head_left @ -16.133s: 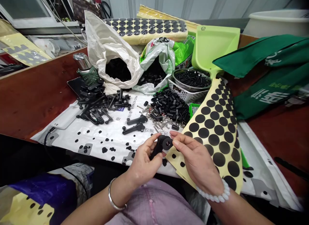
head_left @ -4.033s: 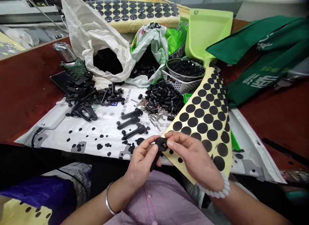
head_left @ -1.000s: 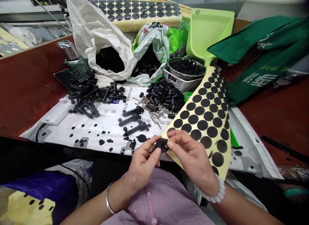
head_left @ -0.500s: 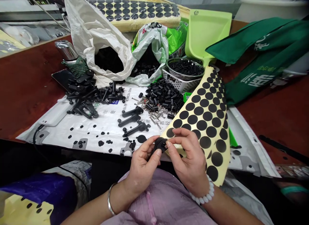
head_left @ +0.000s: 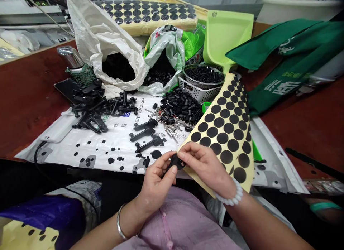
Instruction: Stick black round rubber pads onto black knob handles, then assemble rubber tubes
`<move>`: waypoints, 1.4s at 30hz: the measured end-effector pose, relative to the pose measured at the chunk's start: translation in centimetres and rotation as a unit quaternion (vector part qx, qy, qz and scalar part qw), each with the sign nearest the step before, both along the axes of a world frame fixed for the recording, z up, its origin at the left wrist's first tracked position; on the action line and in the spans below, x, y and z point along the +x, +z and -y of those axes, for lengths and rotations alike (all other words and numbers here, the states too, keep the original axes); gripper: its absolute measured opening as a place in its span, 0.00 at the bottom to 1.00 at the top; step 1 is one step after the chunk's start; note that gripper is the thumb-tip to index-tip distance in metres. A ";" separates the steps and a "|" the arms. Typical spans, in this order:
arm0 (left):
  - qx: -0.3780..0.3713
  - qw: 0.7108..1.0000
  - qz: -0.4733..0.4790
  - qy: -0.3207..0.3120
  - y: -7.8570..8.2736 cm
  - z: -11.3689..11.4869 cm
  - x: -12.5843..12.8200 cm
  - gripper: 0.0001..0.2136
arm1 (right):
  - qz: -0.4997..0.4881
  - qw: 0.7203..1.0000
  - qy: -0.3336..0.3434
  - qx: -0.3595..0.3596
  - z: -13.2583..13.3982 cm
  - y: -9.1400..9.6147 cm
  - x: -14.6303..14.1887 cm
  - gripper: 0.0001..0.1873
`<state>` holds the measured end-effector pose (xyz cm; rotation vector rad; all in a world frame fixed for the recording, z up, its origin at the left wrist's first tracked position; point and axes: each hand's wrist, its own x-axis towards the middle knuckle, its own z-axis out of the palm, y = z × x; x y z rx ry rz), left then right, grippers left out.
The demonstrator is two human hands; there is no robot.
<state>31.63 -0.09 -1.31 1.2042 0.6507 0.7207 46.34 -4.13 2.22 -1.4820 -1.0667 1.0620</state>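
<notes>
My left hand [head_left: 157, 183] is closed around a small black plastic part with a round base [head_left: 177, 162], held above the near edge of the white sheet. On the same part, my right hand [head_left: 209, 167] has thumb and forefinger pinched at its upper right rim. My fingers hide much of the part, and I cannot tell whether a loose disc lies on it. Just beyond my hands lie several black arm-shaped parts [head_left: 145, 134]. A cream backing sheet with black round stickers [head_left: 222, 138] slopes down under my right hand.
Black caps [head_left: 182, 106] and small metal pieces [head_left: 170, 127] form a pile in the middle. Left of it are heaped black arms [head_left: 90, 110]. Behind stand a white sack [head_left: 107, 38], a steel bowl [head_left: 205, 76] in a basket, and a green dustpan [head_left: 227, 37].
My right hand has turned over the part, its fingertips shifting left to the part's upper rim. The part shows flatter now. My left hand keeps its hold. The whole view has shifted slightly.
</notes>
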 end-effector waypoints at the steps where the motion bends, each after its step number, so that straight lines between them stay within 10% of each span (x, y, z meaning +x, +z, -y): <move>1: -0.010 1.000 0.003 -0.005 0.0 -0.1 -0.1 0.16 | -0.022 1.000 0.005 -0.011 -0.2 0.1 0.1 0.12; 8: -0.139 0.988 0.058 -0.039 -0.1 -1.1 -0.3 0.12 | -0.073 0.997 0.028 0.021 0.6 -0.1 -0.4 0.08; 17: -0.216 0.970 0.115 -0.014 0.7 -1.0 0.9 0.09 | 0.223 0.967 -0.008 0.124 1.7 -1.4 -1.4 0.18; 33: -0.284 0.953 0.099 0.043 0.8 -1.5 1.3 0.10 | 0.085 0.984 -0.028 0.153 1.6 -2.7 -1.5 0.17; 42: -0.301 0.944 0.130 0.033 0.5 -1.2 1.3 0.12 | 0.203 0.967 -0.064 0.143 1.1 -2.8 -1.7 0.19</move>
